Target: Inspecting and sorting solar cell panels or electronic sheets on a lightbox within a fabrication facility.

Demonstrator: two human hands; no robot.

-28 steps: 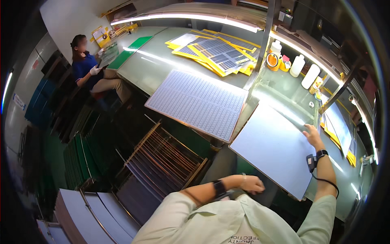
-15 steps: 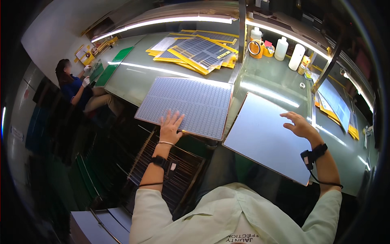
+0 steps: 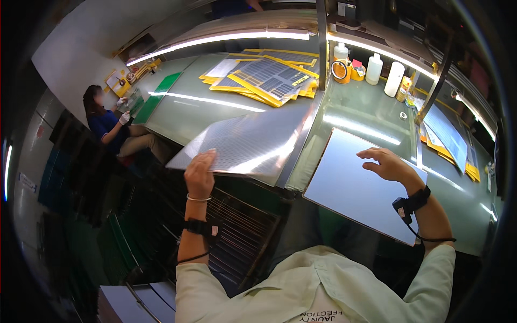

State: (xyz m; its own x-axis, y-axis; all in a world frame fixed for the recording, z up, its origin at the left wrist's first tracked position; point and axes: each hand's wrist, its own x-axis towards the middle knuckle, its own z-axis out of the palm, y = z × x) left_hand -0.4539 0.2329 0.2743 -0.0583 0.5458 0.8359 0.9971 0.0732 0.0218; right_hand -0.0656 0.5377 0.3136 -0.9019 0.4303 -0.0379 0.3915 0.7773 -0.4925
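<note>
My left hand (image 3: pixel 201 175) is closed on the near left edge of a thin rectangular panel (image 3: pixel 245 142) with a fine grid pattern. This panel sits tilted over the table's front edge, and light glares off its surface. My thumb is hidden. To its right a plain pale panel (image 3: pixel 350 185) lies on the tabletop, its near corner jutting past the edge. Above that panel's right part hovers my right hand (image 3: pixel 392 166), open, fingers loosely bent and holding nothing.
A slatted rack (image 3: pixel 242 231) stands below the table edge; pale boards (image 3: pixel 126 301) are at lower left. Yellow-edged film sheets (image 3: pixel 269 78) lie at the back near a metal post (image 3: pixel 322 43). White bottles (image 3: pixel 373 69) stand right of it. A gloved co-worker (image 3: pixel 110 124) sits at far left.
My left hand went from lying spread on the patterned panel to gripping its edge, moving left and tilting the panel. My right hand shifted slightly left.
</note>
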